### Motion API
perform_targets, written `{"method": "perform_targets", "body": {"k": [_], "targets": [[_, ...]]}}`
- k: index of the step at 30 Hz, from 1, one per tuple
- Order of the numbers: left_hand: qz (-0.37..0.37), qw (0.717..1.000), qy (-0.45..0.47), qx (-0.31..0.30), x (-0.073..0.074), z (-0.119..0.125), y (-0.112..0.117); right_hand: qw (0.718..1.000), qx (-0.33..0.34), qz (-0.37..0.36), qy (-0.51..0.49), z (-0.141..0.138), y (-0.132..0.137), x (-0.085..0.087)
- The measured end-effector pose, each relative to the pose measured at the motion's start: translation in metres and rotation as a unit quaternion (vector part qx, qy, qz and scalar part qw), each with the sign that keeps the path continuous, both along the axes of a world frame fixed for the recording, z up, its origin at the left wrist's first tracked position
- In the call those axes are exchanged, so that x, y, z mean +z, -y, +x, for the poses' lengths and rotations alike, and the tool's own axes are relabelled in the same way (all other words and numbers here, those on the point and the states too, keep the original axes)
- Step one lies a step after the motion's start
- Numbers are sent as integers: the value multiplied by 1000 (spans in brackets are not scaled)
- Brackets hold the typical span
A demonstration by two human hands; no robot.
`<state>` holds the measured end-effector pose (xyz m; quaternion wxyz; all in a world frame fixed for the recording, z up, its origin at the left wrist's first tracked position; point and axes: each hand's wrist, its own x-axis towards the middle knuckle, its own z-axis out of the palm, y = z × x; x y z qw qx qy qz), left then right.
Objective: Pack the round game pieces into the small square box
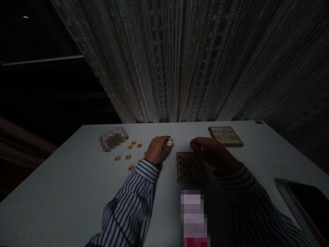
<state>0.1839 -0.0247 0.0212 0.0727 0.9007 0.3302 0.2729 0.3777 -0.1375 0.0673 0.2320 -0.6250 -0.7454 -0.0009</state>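
My left forearm, in its striped sleeve [133, 199], reaches from the near side of the table [64, 202] toward its far edge, slanting a little rightward. My left hand [157, 150] is back-up, its thumb and forefinger pinching a round piece [169, 143] by the rim. That piece is raised beyond the middle of the table, left of the far left corner of an open square box [192, 180]; its pale face, marked in red, is turned toward me.

My right arm comes in from the near right, deep in shadow. My right hand [209, 151] arches over the box's far right corner, fingers curled and pointing left; I cannot tell whether they grip anything.

Inside the box, dark-looking discs [189, 168] sit close together in rows, their marks too dim to read. Scattered discs [131, 168], yellowish with red marks, lie toward the table's left edge. Near the far right corner rests a flat, wood-edged panel [226, 136] with printed characters.
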Motion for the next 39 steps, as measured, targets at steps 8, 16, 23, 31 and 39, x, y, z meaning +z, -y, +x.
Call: {"method": "perform_targets", "body": {"k": [8,16,23,31,39], "targets": [[28,998,48,5,14,-10,13,1000,-15,3,-3,-3,6,12],[11,998,60,2,16,-13,49,1000,-17,14,0,-14,13,21],[9,996,86,-4,11,-13,70,1000,-11,19,-2,-23,21,19],[12,991,136,6,6,-7,85,994,-22,62,-84,-26,40,-3],[1,992,128,-21,3,8,91,965,-69,94,-233,-31,48,-23]]}}
